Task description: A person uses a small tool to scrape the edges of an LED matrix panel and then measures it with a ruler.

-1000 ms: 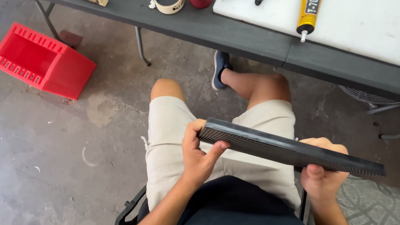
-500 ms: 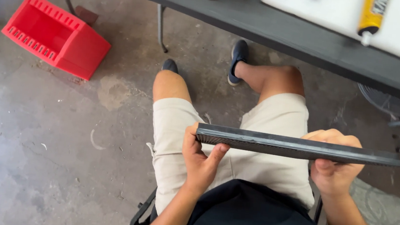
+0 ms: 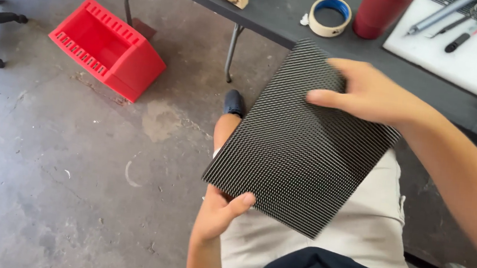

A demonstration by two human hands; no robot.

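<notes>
a: stained grey concrete floor (image 3: 47, 152) fills the left of the view, with a red plastic slotted bin (image 3: 108, 48) lying tipped beside the leg of the dark grey counter (image 3: 293, 29). what's different from a moment ago?

b: the flat black ribbed rectangular panel (image 3: 301, 139) was held edge-on across the lap, so only its thin side showed. now its broad ribbed face is turned up toward the camera, tilted, with its far corner up near the counter edge. by my reading the face is being looked over.

a: and the hands, left first?

b: the left hand (image 3: 217, 210) sits under the panel's near left corner, thumb hooked over the edge, fingers hidden below. its grip is narrow, pinching that corner. the right hand (image 3: 368, 93) has come off the end it was clutching and lies on top near the far edge, fingers spread flat; palm down, forearm running off the lower right. a loose, wide grip, resting rather than clamping.

a: anything on the counter?

b: a roll of beige tape with a blue core (image 3: 329, 15), then a dark red cylindrical cup (image 3: 378, 14), then pens on a white board (image 3: 475, 57).
</notes>
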